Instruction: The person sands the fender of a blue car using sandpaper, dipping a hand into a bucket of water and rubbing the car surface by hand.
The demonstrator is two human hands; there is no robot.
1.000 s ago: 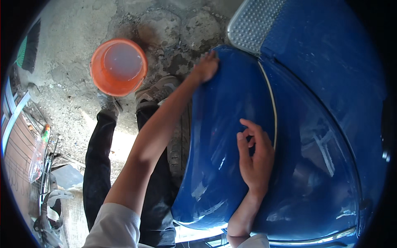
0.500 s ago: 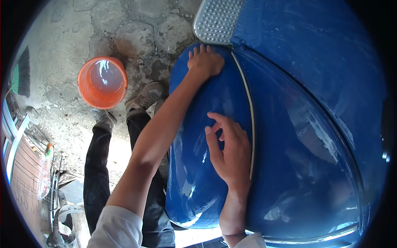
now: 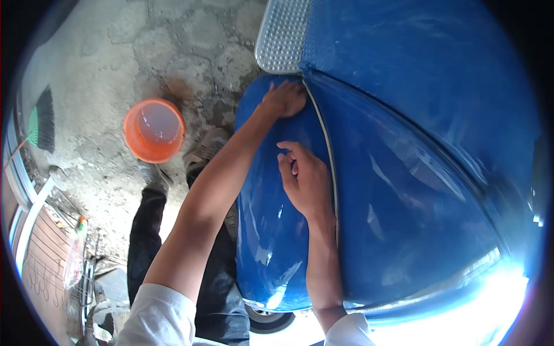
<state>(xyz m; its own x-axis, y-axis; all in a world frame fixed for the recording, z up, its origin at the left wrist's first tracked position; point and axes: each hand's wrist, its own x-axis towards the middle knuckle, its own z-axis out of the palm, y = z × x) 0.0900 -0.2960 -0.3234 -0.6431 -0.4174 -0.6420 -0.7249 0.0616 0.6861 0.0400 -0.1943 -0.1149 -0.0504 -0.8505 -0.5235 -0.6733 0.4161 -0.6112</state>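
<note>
A glossy blue car fender (image 3: pixel 261 190) curves below my arms, with a pale strip (image 3: pixel 326 135) along its seam to the body panel (image 3: pixel 398 190). My left hand (image 3: pixel 284 99) rests on the fender's far end, close to the ridged metal step (image 3: pixel 283 40). Its fingers look spread against the paint, slightly blurred; the palm side is hidden, so anything beneath it cannot be seen. Over the middle of the fender, beside the strip, my right hand (image 3: pixel 309 181) hangs with loosely bent fingers, thumb apart, and nothing in it.
An orange bucket (image 3: pixel 154 130) of cloudy water stands on rough concrete (image 3: pixel 213 34) to the left, near my shoes (image 3: pixel 205 147). A broom (image 3: pixel 43 120) leans at the far left. Below it are a wire rack (image 3: pixel 49 277) and a plastic bag (image 3: pixel 74 259). A wheel (image 3: pixel 268 319) shows under the fender.
My left hand has slid a little back and inward, toward the seam strip. The right hand stays above the fender, barely changed. The whole view has shifted slightly.
</note>
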